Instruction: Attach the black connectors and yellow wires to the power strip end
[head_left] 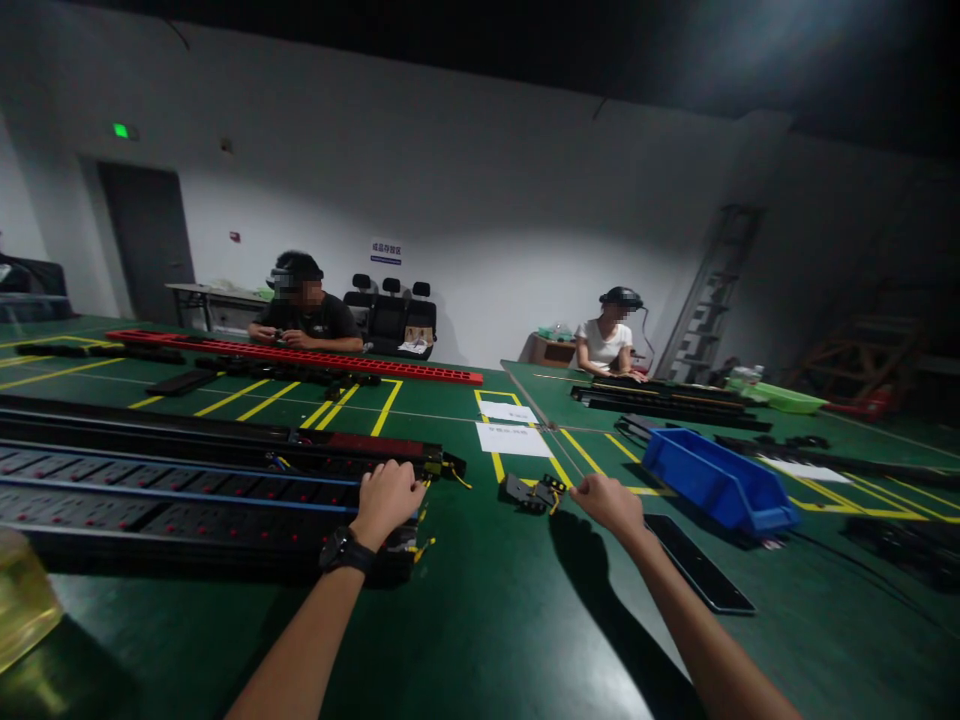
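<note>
My left hand [386, 500], with a black watch on its wrist, is closed at the right end of a long black strip [255, 493] marked with rows of red dots. What its curled fingers grip is hidden. Short yellow wires [426, 548] stick out at that end. To the right, my right hand [609, 502] is closed just above the table, its fingertips hidden from me. Close to its left side lies a small black part [534, 493] with a yellow wire; I cannot tell whether they touch.
A blue bin [716, 482] and a flat dark panel [697, 562] lie at right. White papers [514, 440] and a long red rail [300, 355] lie farther back. Two people [315, 315] sit across the green table. A yellowish clear container [22, 600] stands at near left.
</note>
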